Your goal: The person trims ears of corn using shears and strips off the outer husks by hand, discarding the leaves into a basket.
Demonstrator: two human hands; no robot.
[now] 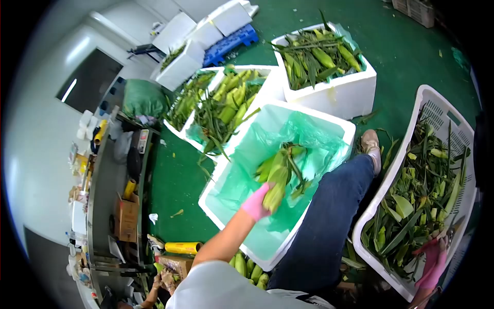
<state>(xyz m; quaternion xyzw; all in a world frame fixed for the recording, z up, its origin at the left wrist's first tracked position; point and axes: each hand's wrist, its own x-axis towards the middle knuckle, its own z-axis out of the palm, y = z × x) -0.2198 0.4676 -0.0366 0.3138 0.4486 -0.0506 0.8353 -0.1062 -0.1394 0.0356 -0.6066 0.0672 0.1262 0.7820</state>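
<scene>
Head view: left hand [256, 202], pink-gloved, grasps husked-on corn ear [278, 177] by near end, over green plastic liner [241, 172] of white foam box [349, 131]. Step looks like placing corn in box; next move likely calls for lowering ear, then loosening fingers. Ear directly beyond left hand, well apart from right hand [433, 261]. Right hand, also gloved, at near end of white plastic crate [381, 273] with husk trimmings [406, 206]; grip blurred, cannot tell.
</scene>
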